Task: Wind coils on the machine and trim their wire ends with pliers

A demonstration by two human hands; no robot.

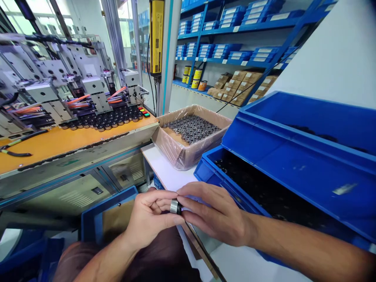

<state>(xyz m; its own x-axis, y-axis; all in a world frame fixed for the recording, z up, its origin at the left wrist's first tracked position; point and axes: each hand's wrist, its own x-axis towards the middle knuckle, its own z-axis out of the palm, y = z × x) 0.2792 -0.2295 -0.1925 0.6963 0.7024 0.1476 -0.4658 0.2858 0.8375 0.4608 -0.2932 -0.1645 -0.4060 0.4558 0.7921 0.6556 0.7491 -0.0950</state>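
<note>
Between my two hands, just above my lap, is a small ring-shaped metal part (174,206) with a black piece (179,208) at its right side. My left hand (151,214) is closed round the metal side, thumb below and fingers above. From the right, the fingers of my right hand (216,213) press at the black side, and their tips partly hide it. The exact kind of part cannot be made out.
A plastic-lined carton (176,152) of similar parts stands ahead on the white table. Stacked blue bins (293,156) with black pieces are at right. At left, a machine bench (73,141) carries rows of black parts (117,117) and pliers (16,152).
</note>
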